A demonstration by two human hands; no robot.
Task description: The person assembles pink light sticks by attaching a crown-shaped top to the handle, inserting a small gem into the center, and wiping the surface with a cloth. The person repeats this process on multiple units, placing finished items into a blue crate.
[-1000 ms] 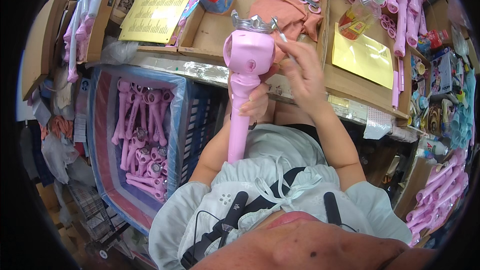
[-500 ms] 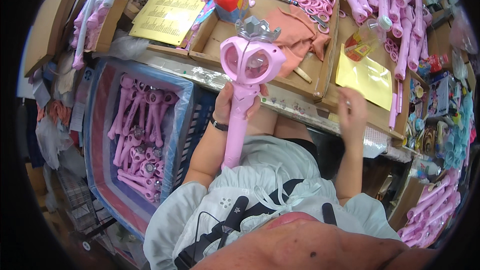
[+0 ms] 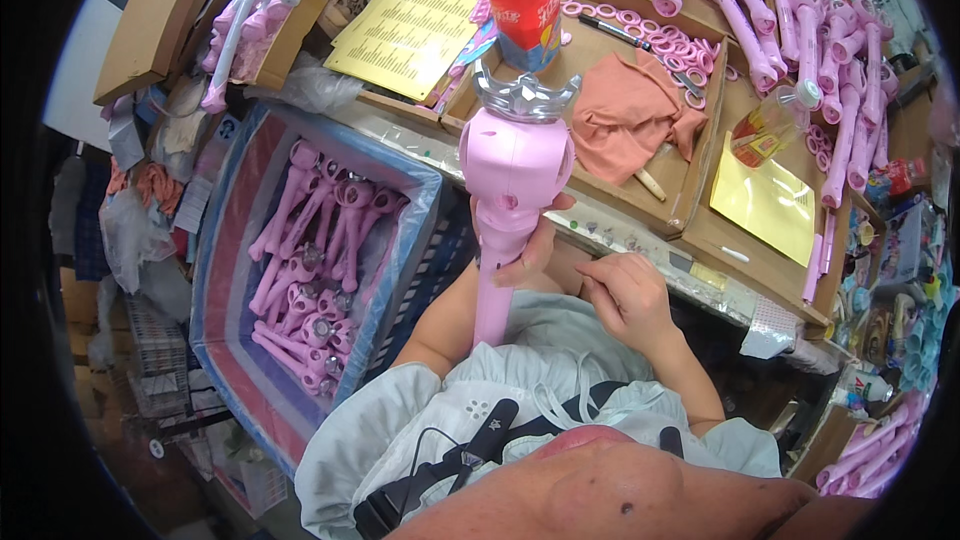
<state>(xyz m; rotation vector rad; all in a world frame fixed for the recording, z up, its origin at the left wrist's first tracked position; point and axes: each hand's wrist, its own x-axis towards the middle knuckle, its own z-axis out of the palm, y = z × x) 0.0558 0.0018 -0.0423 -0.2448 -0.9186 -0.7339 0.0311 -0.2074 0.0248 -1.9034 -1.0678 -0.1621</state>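
Observation:
My left hand (image 3: 532,252) is wrapped round the handle of a pink toy wand (image 3: 514,165). The wand stands upright in front of me, a silver crown on its top. Its rounded head is turned so that a plain side with a small hole faces me. Just right of the handle, my right hand (image 3: 630,298) hovers apart from the wand with its fingers curled together. Whatever may be between those fingertips is hidden.
A blue lined crate (image 3: 225,240) of crowned pink wands stands at left. On the bench, cardboard trays (image 3: 690,205) hold an orange cloth (image 3: 630,120), pink rings (image 3: 690,52), bottles and yellow sheets (image 3: 765,202). More wand parts (image 3: 735,15) pile up at the far right.
The wand has been turned, so its windowed face no longer shows. My right hand has come left and down, from over the bench to beside the wand. The whole view has shifted somewhat.

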